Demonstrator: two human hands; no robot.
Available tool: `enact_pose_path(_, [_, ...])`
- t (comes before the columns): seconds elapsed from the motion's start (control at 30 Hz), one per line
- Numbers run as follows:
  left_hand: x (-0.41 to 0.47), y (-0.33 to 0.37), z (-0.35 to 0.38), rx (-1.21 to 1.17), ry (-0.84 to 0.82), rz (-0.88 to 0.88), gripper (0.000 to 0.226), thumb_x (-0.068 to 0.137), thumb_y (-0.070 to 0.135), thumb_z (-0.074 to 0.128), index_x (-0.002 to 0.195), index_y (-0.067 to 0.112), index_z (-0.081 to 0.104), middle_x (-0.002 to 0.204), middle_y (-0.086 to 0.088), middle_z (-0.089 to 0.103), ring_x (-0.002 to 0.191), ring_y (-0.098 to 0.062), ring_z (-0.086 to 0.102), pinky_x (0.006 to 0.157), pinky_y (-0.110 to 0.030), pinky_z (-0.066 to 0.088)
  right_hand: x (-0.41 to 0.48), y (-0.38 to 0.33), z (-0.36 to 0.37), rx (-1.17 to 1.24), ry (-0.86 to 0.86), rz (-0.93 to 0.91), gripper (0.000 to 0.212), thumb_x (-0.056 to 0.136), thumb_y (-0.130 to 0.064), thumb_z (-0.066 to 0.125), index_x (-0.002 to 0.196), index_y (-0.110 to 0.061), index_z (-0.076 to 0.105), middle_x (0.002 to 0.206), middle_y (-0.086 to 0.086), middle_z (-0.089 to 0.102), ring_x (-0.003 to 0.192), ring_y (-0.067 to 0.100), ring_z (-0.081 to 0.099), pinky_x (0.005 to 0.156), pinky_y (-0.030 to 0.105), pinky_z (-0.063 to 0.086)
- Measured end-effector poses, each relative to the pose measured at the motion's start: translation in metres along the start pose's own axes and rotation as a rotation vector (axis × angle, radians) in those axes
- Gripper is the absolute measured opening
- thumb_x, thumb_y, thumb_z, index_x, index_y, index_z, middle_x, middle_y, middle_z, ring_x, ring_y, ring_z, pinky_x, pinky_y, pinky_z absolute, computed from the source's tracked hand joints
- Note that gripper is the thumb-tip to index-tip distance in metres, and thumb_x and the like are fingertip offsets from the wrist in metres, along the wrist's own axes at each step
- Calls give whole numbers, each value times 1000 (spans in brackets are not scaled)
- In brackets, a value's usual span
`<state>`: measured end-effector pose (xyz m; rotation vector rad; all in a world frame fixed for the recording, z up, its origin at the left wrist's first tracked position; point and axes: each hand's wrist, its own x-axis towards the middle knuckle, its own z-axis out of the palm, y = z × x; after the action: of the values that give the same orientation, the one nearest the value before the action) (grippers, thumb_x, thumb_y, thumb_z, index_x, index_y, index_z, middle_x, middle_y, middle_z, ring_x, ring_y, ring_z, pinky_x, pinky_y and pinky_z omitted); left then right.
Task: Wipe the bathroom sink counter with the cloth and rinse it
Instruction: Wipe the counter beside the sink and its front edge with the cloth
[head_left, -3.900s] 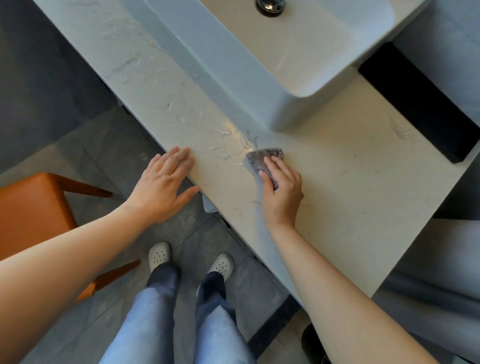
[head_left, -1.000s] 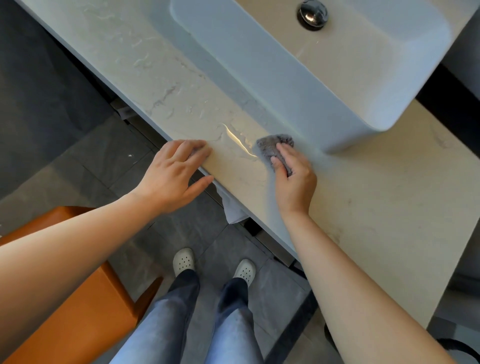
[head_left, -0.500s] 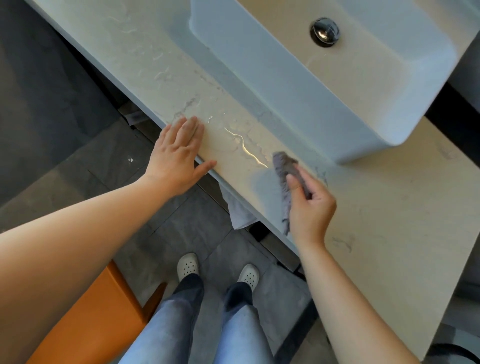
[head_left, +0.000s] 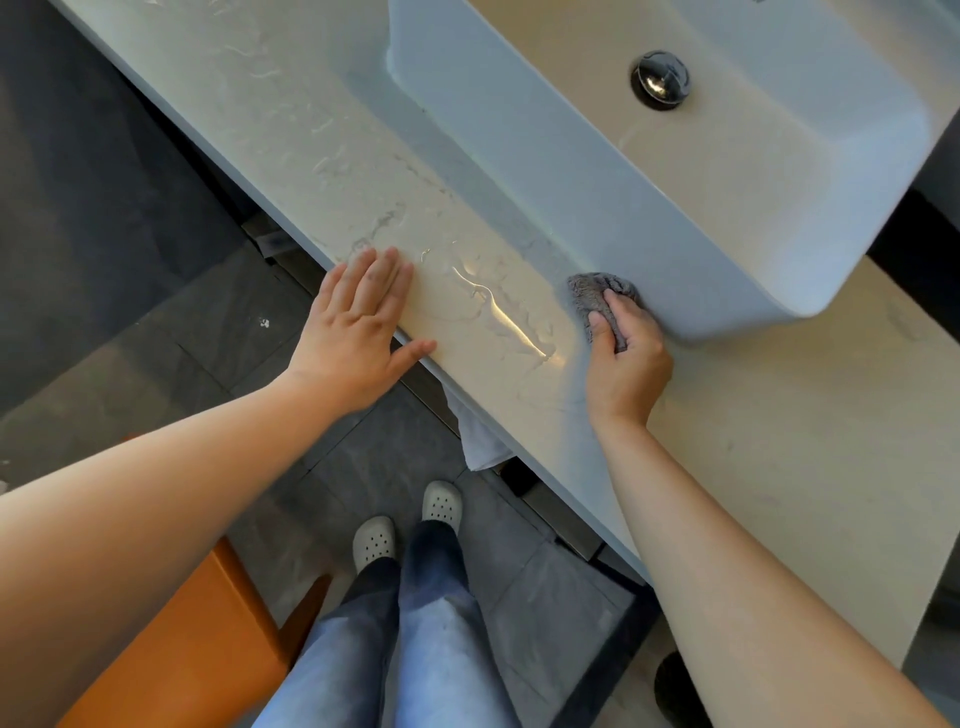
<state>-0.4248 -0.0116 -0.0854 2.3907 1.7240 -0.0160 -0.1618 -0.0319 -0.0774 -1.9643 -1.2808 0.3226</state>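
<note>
A small grey cloth (head_left: 597, 293) is bunched under my right hand (head_left: 626, 358), pressed on the pale marble counter (head_left: 753, 415) against the foot of the white basin's front wall (head_left: 597, 208). The fingers of my right hand curl over the cloth and hide part of it. My left hand (head_left: 358, 332) lies flat with fingers together on the counter's front edge, left of a shiny wet streak (head_left: 498, 317). The chrome drain plug (head_left: 661, 79) sits in the basin.
An orange chair (head_left: 197, 639) stands at the lower left, close to my legs and white clogs (head_left: 410, 525). A white towel (head_left: 480, 441) hangs under the counter edge. Dark grey floor tiles lie below; a black gap (head_left: 924, 244) runs right of the basin.
My right hand, which had lifted the cloth so it dangled off the counter, has brought it back down against the basin's base. My left hand stays on the edge. The view shifted left.
</note>
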Motion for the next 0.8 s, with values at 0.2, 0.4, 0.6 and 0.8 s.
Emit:
enact_pose_path(0.2, [0, 2, -1, 7, -11, -4, 87, 85, 71, 8, 152, 15, 4, 159, -7, 0, 146, -24, -7, 118, -39, -7, 7, 2, 1, 10, -68, -109, 31, 85, -10, 63, 115, -4, 67, 117, 10, 68, 111, 26, 62, 100, 38, 46])
enact_pose_path(0.4, [1, 4, -3, 4, -26, -21, 89, 84, 73, 9, 152, 16, 5, 159, -7, 0, 146, -23, -7, 118, -40, -6, 11, 0, 9, -10, -22, -138, 30, 85, -11, 64, 113, -4, 68, 113, 10, 69, 107, 28, 63, 98, 31, 44])
enact_pose_path(0.6, [1, 4, -3, 8, -17, -17, 89, 84, 72, 10, 151, 13, 11, 159, -9, 7, 146, -26, 0, 118, -43, -1, -34, -11, 7, 60, -158, -168, 30, 83, -10, 68, 113, -8, 69, 115, 6, 69, 111, 20, 59, 102, 34, 42])
enact_pose_path(0.8, [1, 0, -3, 0, -34, 5, 87, 85, 71, 12, 151, 15, 10, 159, -8, 7, 146, -26, 1, 118, -42, 0, -91, -30, -1, 146, -314, -189, 29, 83, -17, 66, 111, -13, 71, 113, -2, 69, 110, 12, 59, 101, 23, 43])
